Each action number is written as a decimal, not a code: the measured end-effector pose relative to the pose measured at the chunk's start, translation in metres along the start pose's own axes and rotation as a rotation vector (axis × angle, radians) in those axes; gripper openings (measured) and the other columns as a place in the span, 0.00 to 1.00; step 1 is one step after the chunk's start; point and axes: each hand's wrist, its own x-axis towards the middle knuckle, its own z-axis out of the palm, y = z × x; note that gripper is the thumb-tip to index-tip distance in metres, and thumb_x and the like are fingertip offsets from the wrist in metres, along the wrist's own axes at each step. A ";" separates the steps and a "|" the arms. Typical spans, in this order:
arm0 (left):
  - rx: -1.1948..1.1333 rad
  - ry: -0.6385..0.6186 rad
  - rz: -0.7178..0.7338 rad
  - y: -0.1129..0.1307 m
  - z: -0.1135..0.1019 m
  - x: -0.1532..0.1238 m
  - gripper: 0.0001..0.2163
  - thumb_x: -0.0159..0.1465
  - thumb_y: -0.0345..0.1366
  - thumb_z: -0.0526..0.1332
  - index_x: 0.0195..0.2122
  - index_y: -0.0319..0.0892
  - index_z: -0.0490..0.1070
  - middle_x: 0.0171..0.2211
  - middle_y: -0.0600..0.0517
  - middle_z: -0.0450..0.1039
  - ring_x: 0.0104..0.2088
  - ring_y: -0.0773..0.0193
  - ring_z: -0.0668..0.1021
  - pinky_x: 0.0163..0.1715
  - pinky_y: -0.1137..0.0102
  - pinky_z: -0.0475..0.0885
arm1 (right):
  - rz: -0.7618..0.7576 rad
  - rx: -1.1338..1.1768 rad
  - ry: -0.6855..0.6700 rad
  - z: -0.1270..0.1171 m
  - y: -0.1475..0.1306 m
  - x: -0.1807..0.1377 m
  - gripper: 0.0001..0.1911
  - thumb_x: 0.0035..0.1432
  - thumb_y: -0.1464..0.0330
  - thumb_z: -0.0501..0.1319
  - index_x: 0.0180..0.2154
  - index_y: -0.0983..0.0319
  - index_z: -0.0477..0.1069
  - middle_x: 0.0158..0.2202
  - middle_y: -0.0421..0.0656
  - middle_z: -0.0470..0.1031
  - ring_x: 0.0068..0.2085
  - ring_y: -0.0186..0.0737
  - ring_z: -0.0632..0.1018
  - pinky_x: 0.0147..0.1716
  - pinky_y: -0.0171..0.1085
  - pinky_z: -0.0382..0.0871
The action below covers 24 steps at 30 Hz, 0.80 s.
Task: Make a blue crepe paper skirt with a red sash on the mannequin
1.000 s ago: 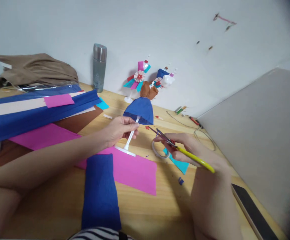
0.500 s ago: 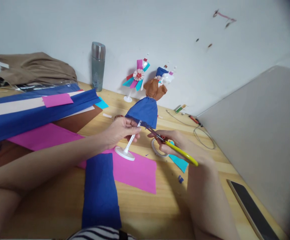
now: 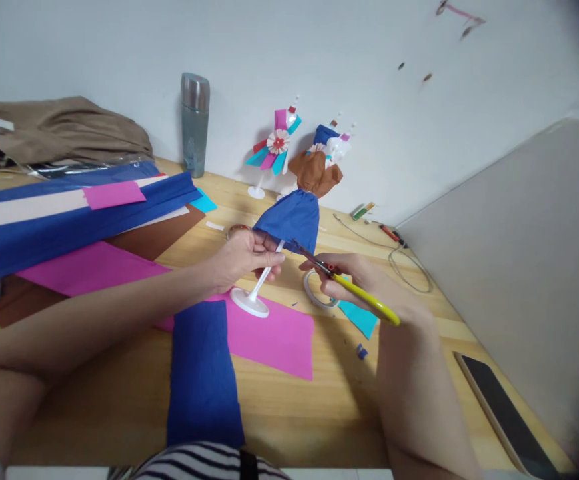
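Observation:
A paper doll [image 3: 294, 217] with a blue skirt and a brown upper part leans on a white stem with a round base [image 3: 250, 303]. My left hand [image 3: 256, 255] pinches the stem just under the skirt's hem. In my right hand [image 3: 352, 273] is a pair of yellow-handled scissors [image 3: 366, 299], its blades at the lower right edge of the skirt. Under the base lies a pink paper sheet [image 3: 279, 347], and a blue paper strip [image 3: 204, 373] is nearer to me. A roll of tape [image 3: 314, 293] rests beneath my right hand.
Two decorated figures stand by the wall, one with a paper flower [image 3: 278, 142]. A grey bottle [image 3: 194, 127] is left of them. Folded papers [image 3: 94, 230] and brown cloth [image 3: 64, 133] lie left. A phone [image 3: 506, 413], a cable [image 3: 409, 270] and a turquoise scrap [image 3: 362, 319] are on the right.
The scissor blades have shifted slightly along the skirt's hem. The doll stays held by its stem in my left hand, and the whole view has moved a little.

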 end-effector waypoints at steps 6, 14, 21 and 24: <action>0.018 -0.016 0.005 -0.003 -0.002 0.002 0.08 0.58 0.33 0.68 0.30 0.37 0.70 0.21 0.54 0.73 0.22 0.71 0.75 0.26 0.74 0.68 | 0.023 0.001 0.011 0.000 0.006 -0.003 0.38 0.55 0.39 0.56 0.41 0.67 0.77 0.26 0.41 0.67 0.27 0.36 0.65 0.25 0.35 0.60; 0.067 0.007 -0.007 0.000 0.000 0.001 0.06 0.59 0.29 0.66 0.30 0.37 0.69 0.20 0.54 0.73 0.21 0.70 0.74 0.25 0.73 0.66 | 0.098 0.017 0.004 -0.001 0.005 -0.007 0.30 0.51 0.42 0.60 0.33 0.64 0.76 0.23 0.40 0.67 0.26 0.36 0.65 0.25 0.36 0.57; 0.039 0.009 0.012 -0.001 -0.001 0.003 0.05 0.58 0.28 0.66 0.30 0.36 0.69 0.20 0.54 0.73 0.20 0.71 0.74 0.24 0.74 0.66 | 0.161 0.123 -0.011 0.000 0.006 -0.008 0.24 0.53 0.49 0.63 0.33 0.65 0.75 0.22 0.39 0.65 0.24 0.33 0.62 0.24 0.35 0.54; 0.047 0.018 0.010 -0.001 0.000 0.003 0.04 0.58 0.27 0.65 0.30 0.36 0.69 0.20 0.54 0.73 0.20 0.72 0.74 0.24 0.75 0.67 | 0.182 0.140 -0.004 0.000 0.004 -0.008 0.23 0.51 0.49 0.63 0.31 0.64 0.75 0.22 0.39 0.65 0.24 0.34 0.63 0.24 0.36 0.56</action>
